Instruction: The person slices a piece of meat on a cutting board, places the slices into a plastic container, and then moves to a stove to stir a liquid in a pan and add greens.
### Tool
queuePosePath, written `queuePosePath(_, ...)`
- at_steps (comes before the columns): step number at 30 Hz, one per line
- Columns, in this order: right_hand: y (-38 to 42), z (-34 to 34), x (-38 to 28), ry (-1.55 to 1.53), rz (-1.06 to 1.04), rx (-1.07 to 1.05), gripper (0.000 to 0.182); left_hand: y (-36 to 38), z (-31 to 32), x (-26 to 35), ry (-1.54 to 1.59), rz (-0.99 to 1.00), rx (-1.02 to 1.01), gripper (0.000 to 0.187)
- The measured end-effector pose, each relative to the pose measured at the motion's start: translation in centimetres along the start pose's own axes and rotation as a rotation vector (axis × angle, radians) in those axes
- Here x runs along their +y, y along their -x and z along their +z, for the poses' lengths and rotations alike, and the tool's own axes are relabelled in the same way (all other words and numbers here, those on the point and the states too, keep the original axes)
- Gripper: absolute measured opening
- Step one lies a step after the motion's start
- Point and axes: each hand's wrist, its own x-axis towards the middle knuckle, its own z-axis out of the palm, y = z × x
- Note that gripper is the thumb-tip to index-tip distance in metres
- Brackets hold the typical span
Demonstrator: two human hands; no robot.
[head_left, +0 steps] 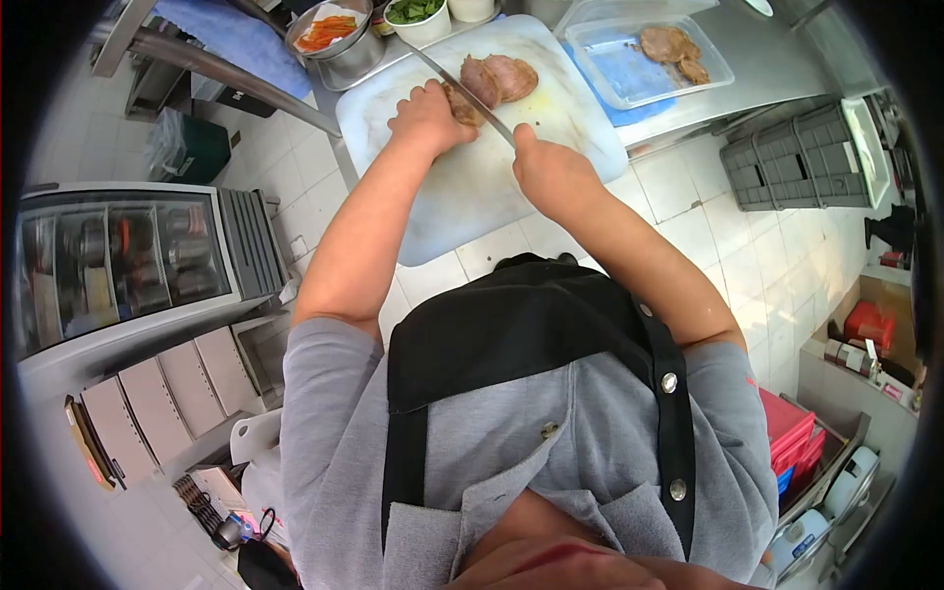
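A long knife [454, 87] is held by its handle in my right hand [553, 169], fingers wrapped round it. Its blade points up and left, over pieces of browned meat [509, 77] on a white cutting board [462, 206]. My left hand [431, 120] presses its curled fingers on the left part of the meat, close to the blade. A clear plastic container [615, 84], holding more meat slices [671, 49], stands to the right of the board.
Behind the board are a metal bowl of orange strips [326, 31] and a white tub of chopped greens [415, 12]. A blue cloth [231, 44] lies at the upper left. Grey crates [801, 157] stand at the right, a glass-doored fridge [123, 261] at the left.
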Motion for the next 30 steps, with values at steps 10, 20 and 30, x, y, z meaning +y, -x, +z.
queuePosePath(10,-0.3,-1.0,-1.0,0.035,0.027,-0.109,0.011,-1.1,-0.2,0.1,-0.007,-0.01,-0.057,0.09)
queuePosePath(20,-1.2,-2.9,-1.5,-0.052,-0.011,-0.151,0.011,-1.1,-0.6,0.5,-0.016,0.008,-0.049,0.086)
queuePosePath(30,-4.2,-3.1,-2.5,-0.082,0.022,-0.198,0.017,-1.7,-0.4,0.3,-0.036,-0.001,-0.014,0.085)
